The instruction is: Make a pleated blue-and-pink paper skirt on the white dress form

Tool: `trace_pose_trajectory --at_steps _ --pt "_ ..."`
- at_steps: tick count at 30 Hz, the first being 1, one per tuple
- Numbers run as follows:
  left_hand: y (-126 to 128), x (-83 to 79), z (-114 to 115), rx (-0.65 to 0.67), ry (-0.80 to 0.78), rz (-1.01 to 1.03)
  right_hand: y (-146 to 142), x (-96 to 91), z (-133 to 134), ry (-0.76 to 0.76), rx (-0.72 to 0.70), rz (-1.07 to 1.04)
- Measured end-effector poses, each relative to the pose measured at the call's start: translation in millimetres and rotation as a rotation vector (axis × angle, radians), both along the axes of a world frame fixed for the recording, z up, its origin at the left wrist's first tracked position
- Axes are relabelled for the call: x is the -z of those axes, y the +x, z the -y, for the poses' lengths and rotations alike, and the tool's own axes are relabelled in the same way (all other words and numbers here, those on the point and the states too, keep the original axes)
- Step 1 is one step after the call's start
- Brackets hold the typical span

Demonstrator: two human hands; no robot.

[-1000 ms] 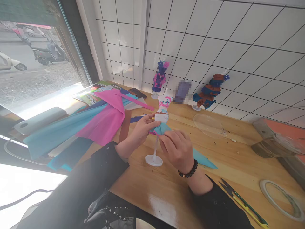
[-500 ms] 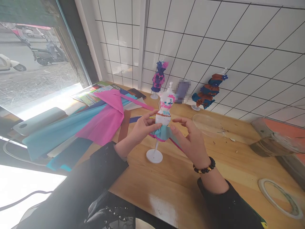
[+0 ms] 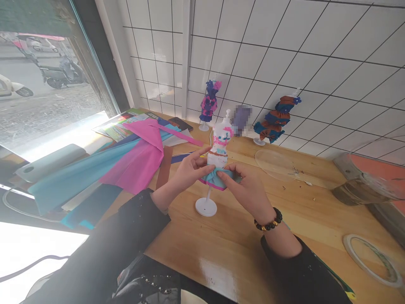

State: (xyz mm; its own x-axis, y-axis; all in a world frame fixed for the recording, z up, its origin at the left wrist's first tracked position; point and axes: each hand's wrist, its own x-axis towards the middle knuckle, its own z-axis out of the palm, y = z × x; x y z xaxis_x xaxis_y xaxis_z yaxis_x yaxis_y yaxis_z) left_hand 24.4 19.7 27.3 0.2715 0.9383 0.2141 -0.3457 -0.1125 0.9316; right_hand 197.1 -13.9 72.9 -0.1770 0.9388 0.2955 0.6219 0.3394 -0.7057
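A small white dress-form mannequin (image 3: pixel 218 158) stands on a round white base (image 3: pixel 206 207) at the middle of the table. Pink and teal scraps stick to its torso. Around its lower part goes a gathered teal paper strip (image 3: pixel 212 179) with a pink edge. My left hand (image 3: pixel 193 169) pinches the strip against the form with thumb and fingers. At the right side, my right hand (image 3: pixel 248 190) pinches a fold of the same strip between thumb and index finger. The back of the form is hidden.
Pink paper (image 3: pixel 136 162) and teal sheets (image 3: pixel 69 173) lie at the left. Two dressed mannequins, one purple-pink (image 3: pixel 209 103) and one brown-blue (image 3: pixel 274 120), stand by the tiled wall. A clear plastic dish (image 3: pixel 274 164) and a tape roll (image 3: pixel 371 259) are on the right.
My right hand has moved left and closed its fingers on the strip, which is now folded in nearer the form. My left hand stays almost in place.
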Motion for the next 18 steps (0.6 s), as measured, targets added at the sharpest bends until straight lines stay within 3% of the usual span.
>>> trace_pose_trajectory --at_steps 6,18 --pt "-0.5 -2.9 1.2 0.047 0.048 0.023 -2.3 -1.2 3.2 -0.005 0.03 0.042" --pt "2.8 -7.1 5.8 -0.017 0.042 -0.048 -0.8 -0.2 2.4 -0.009 0.085 0.084"
